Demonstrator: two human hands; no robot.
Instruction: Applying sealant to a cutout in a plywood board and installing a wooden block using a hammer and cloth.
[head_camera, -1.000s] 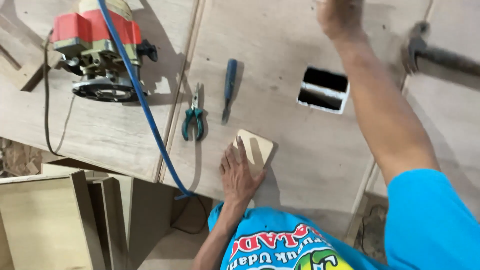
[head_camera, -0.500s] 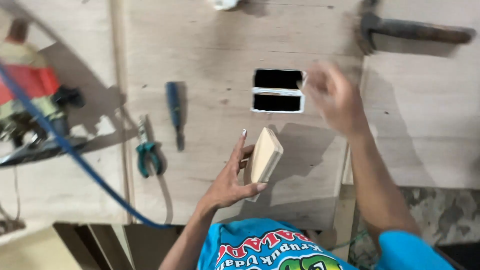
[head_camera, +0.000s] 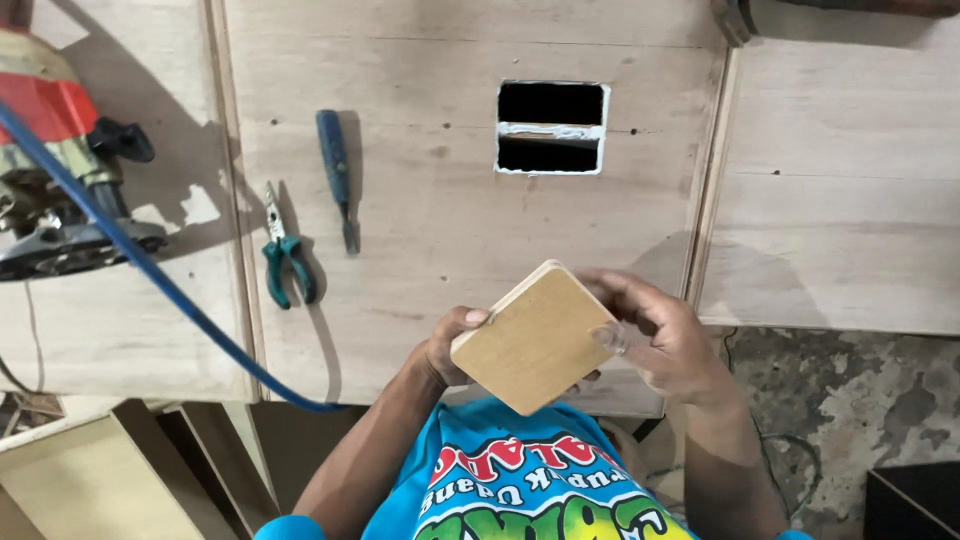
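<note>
No packages, labels, signs or screens show anywhere on the plywood bench. The only lettering is a colourful print, red, white, green and yellow, on the person's blue shirt (head_camera: 520, 480) at the bottom edge

Small square plywood block (head_camera: 535, 338) (rounded corners) held tilted above the panel.

Tabletop (head_camera: 450, 230) is pale plywood panels butted side by side, seams running front to back, a rectangular cutout (head_camera: 551, 128) near the far edge. Light is hard, casting sharp shadows to the right. Off the right front corner: mottled grey concrete floor (head_camera: 850, 400). Below the left front corner, stacked plywood boards (head_camera: 90, 480), probably offcuts. Dark box (head_camera: 915, 505) at far right, unclear.
</note>
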